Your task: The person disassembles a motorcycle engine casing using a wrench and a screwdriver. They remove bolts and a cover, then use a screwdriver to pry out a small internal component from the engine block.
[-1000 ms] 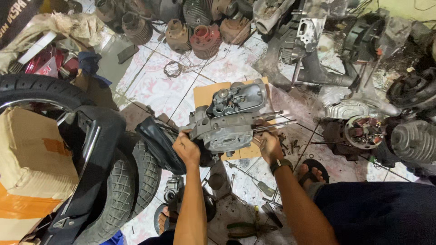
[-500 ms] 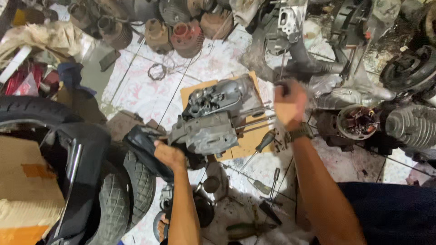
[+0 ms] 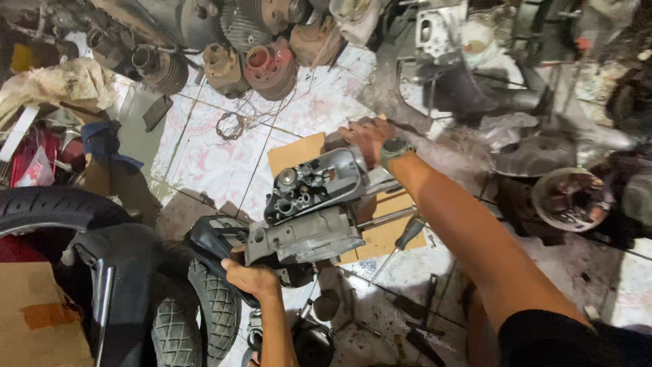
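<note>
Workshop floor, white patterned tiles (image 3: 204,163), crowded with engine parts; a flat cardboard sheet (image 3: 299,153) lies at centre. On it: grey engine crankcase (image 3: 309,217), studs pointing right. Your left hand (image 3: 251,277) grips its near lower edge, fingers curled closed. Your right hand (image 3: 367,139), watch on wrist, rests at the far end; finger state cannot be told. Screwdriver (image 3: 401,241) just beside the case; tyres (image 3: 197,312) lower left.
</note>
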